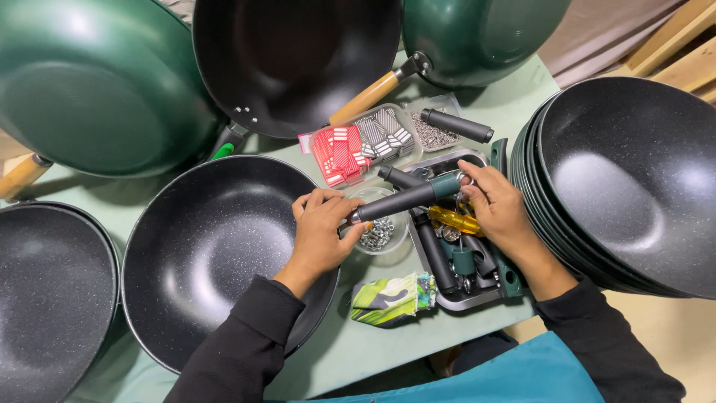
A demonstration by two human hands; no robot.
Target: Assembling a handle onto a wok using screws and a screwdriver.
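My left hand [322,230] grips the near end of a dark grey pan handle [399,200] with a green collar, held level above the table. My right hand [498,210] closes on the green collar end of that same handle, over a metal tray [464,300]. The tray holds more dark handles, a yellow-handled screwdriver [452,219] and small parts. Under the handle stands a clear bowl of small metal nuts [378,233]. A black speckled wok [216,246] without a handle lies just left of my left hand.
A stack of black woks [634,179] stands at the right. Green woks [97,82] lie upside down at the back, beside a black wok with a wooden handle [365,97]. Red and grey packets [339,153], a loose handle [456,125] and a folded green glove [391,298] lie nearby.
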